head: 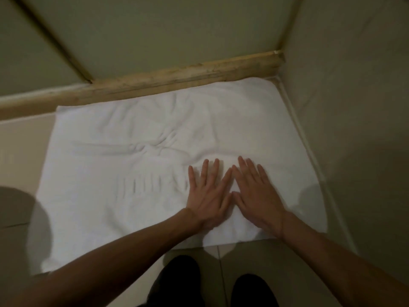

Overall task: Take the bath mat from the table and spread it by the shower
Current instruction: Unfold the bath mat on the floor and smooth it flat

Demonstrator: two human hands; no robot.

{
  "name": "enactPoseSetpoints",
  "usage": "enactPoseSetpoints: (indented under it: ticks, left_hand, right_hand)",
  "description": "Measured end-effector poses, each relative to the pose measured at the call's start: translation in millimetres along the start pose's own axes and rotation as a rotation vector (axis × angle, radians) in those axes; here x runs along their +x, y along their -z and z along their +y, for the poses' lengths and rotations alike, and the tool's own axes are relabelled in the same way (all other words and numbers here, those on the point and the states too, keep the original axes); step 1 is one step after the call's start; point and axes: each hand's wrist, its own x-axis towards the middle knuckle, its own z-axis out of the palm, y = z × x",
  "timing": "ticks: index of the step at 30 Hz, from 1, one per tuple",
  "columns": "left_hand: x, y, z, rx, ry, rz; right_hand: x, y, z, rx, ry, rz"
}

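Only the head view here, looking straight down. The white bath mat [132,173] is already on the floor tiles [243,258], filling the middle of the frame. Its far edge sits right up against the tan shower curb [177,78] across the upper part, and its right edge runs close along the wall [354,107].

Both hands are flat on it at lower centre-right, side by side and nearly touching. The left hand [208,196] and right hand [256,191] have straight, spread fingers. They're gripping nothing, just pressing palms down on the cloth.

There's a bunch of creases at centre-left of the mat and some short ridges just left of the left hand.

My guess is it's soft, light terry, totally limp, so it wrinkles wherever you push it and probably slides on tile. Pinching the corners or near edge and tugging outward looks like the better way to flatten it.
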Motion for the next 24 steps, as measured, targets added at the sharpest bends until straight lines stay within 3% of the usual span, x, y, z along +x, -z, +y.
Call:
enactPoseSetpoints:
  ticks: [4,8,15,24]
  left_hand:
    - [-16,2,-40,0.037,0.137,-0.017]
    - [-31,4,-73,0.004,0.258,-0.097]
    - [-62,0,-95,0.021,0.236,-0.208]
    - [-68,-2,-110,-0.038,0.275,-0.127]
  right_hand:
    - [40,-4,-20,-0.067,0.183,-0.021]
    - [65,-15,-26,-0.126,0.229,-0.079]
    - [64,-16,-17,-0.069,0.212,-0.081]
    - [70,-11,-41,0.007,0.233,0.005]
